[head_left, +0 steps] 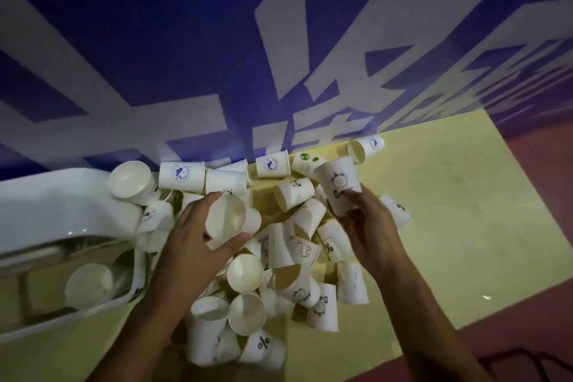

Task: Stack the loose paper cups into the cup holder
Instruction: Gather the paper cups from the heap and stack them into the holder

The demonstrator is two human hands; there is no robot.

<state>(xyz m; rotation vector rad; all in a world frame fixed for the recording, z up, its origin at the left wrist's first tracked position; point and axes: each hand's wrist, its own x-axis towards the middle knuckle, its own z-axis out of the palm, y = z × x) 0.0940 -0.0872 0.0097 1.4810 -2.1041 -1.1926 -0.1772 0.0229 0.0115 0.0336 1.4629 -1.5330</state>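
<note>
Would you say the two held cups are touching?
Apart. Head view: a gap separates the sideways cup in the left hand from the Bear cup in the right hand.

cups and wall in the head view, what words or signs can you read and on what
"%" on the front cup.
"B", the rest covered, on the cup in the right hand.
Ring text on the blue logo cup: too small.
White characters on the wall: cropped, unreadable.

Pale yellow table [449, 211] — a messy heap of white paper cups [299, 246] sits mid-table, most tipped on their sides. A white cup holder [46, 205] lies at the left, touching the heap.
</note>
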